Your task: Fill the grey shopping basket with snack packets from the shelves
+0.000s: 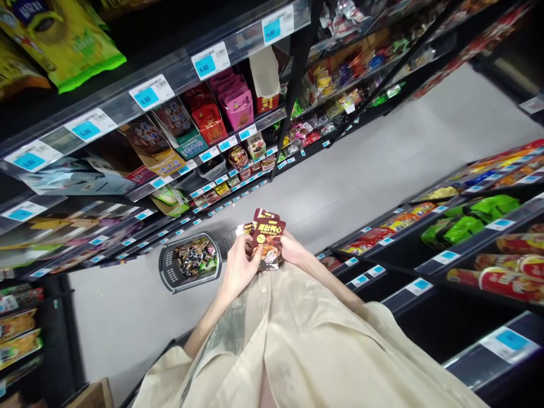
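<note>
Several dark maroon snack packets (pixel 270 238), the front one lettered "DUCKHEART", are fanned together in front of my body. My left hand (pixel 243 262) pinches their left side, thumb across the front packet. At their right edge my right hand (pixel 291 247) is closed on them too, its fingertips partly hidden behind the packets. A black shopping basket (pixel 167 276) stands on the floor to the left of my hands. Inside it lies a heap of small dark wrapped items (pixel 196 255), too small to make out.
A snack shelf (pixel 178 73) with blue-and-white price tags runs along the upper left, holding boxes of packets and yellow-green bags (pixel 63 42). Another shelf (pixel 408 266) on the right carries green bags (pixel 471 221) and red canisters (pixel 510 277). Grey floor (pixel 340 164) lies between. A cardboard box (pixel 91 394) is at lower left.
</note>
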`<state>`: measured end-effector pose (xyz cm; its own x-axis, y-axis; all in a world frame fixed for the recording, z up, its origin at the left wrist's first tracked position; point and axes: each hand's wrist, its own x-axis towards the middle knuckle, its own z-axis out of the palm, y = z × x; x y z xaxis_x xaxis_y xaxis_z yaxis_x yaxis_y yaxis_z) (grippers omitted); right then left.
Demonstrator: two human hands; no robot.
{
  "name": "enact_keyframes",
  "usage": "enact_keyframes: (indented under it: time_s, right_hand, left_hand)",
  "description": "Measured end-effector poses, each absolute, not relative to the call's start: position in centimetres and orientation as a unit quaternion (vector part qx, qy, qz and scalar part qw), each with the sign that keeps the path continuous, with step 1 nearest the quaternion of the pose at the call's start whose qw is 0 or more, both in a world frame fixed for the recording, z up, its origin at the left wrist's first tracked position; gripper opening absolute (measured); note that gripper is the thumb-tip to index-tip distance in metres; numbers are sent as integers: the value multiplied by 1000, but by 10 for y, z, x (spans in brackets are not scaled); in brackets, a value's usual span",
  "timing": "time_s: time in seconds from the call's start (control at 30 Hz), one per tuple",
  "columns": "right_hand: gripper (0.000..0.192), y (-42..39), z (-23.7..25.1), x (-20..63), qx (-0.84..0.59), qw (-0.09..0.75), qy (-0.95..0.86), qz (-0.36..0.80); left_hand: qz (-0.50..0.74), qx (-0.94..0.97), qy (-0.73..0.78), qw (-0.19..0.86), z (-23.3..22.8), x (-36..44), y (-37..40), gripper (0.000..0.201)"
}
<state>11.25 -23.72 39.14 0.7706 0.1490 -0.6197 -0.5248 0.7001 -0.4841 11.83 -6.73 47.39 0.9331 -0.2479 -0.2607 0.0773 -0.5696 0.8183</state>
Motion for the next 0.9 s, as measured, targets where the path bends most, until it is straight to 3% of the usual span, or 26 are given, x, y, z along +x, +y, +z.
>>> enact_keyframes:
  time_s: [0.17,0.3,0.4,0.53,0.73,0.9]
  right_hand:
    - [33,-236,391,112,-323,888,245,217]
    - [30,-238,391,112,-308,891,239,235]
    - [21,-241,396,114,-285,887,251,262]
    - [45,-241,407,120,-264,892,263,258]
    - [69,-240,408,118,-270,891,263,254]
    - [73,-243,400,111,-263,878,295,271]
  left_hand:
    - [-174,894,-64,408,477,122,-75,20]
    - [-187,888,-42,419,472,126,-82,50]
    - [-197,882,-54,425,466,129,-82,40]
    - [-216,842,-82,488,459,129,-79,18]
    - [-236,789,-75,563,457,125,-73,34]
    - [-305,712,-23,632,453,122,-67,45]
